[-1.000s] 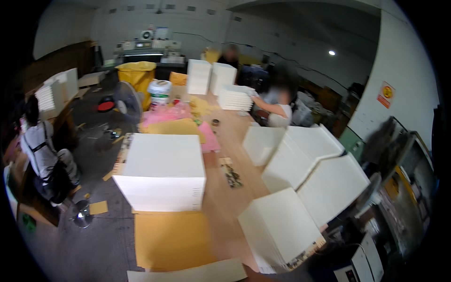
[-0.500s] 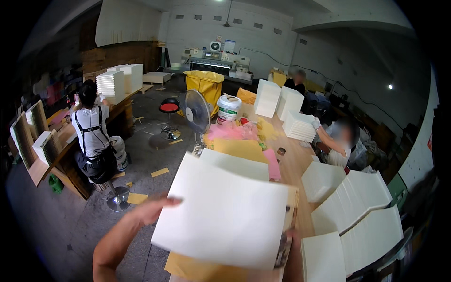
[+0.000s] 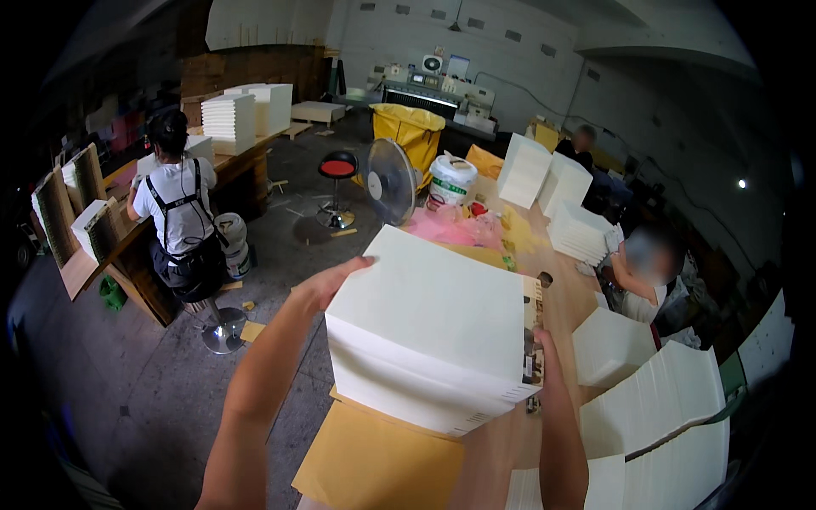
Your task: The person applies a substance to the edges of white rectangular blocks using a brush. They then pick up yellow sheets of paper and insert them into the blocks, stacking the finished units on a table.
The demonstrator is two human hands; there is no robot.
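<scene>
A thick block of white paper sheets [image 3: 429,293], with dark printed marks along its right edge, lies between my hands over the table. At its left side is my left hand [image 3: 334,282], the fingers closed on the edge and the thumb near the top. My right hand [image 3: 544,340] grips the opposite side, fingers partly hidden by the block. Whether the block is lifted or rests on what is beneath cannot be made out. Nearer me, a yellow-brown sheet [image 3: 378,459] lies under its front edge.
More white paper stacks [image 3: 654,395] stand along the table's right side. Beyond the block are pink plastic [image 3: 455,225], a white bucket [image 3: 452,180] and a fan [image 3: 391,180]. One person [image 3: 650,263] sits at the right, another [image 3: 178,204] at a left bench. A red-topped stool [image 3: 338,166] stands between.
The white block's near side has come into sight, where mostly its top showed before. My right hand is now more visible beside it. The whole view has shifted, with surroundings moving rightward.
</scene>
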